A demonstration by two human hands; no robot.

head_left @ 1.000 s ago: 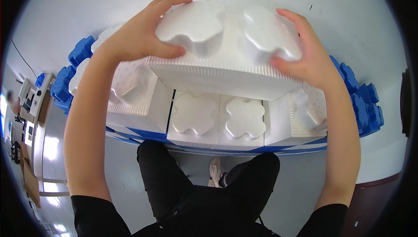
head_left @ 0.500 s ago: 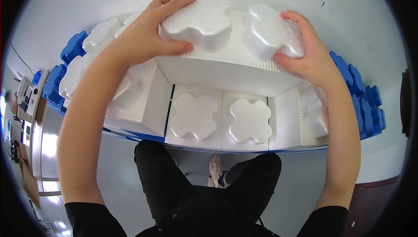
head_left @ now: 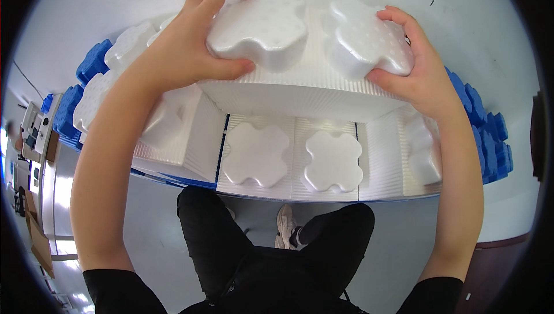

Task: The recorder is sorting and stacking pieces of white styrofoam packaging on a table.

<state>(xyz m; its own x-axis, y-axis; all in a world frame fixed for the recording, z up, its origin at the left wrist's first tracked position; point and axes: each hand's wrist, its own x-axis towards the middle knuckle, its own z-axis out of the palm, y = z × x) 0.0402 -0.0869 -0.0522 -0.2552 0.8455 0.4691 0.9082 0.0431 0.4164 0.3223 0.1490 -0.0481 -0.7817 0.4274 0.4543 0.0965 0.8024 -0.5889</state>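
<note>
My left hand (head_left: 199, 45) is closed round the left side of a white, lobed foam-like block (head_left: 262, 28), thumb at its near edge and fingers over its far edge. Likewise, my right hand (head_left: 418, 68) grips the right side of a second white lobed block (head_left: 366, 37). Both blocks sit on a white ribbed panel (head_left: 316, 54) that looks raised above the layer nearer me. In the recess below it, two more white blocks lie flat, a left one (head_left: 257, 153) and a right one (head_left: 333, 161). My forearms partly cover the blocks at both sides.
Blue lobed blocks stick out past the left end (head_left: 69, 109) and the right end (head_left: 487, 135). More white blocks (head_left: 130, 43) lie beyond my left forearm. My knees (head_left: 208, 210) are close under the near edge. Desks with equipment (head_left: 43, 135) stand far left.
Both hands and the two gripped blocks have shifted slightly; my right hand is a little farther right. The raised panel looks slightly bigger and nearer. Both grips are unchanged.
</note>
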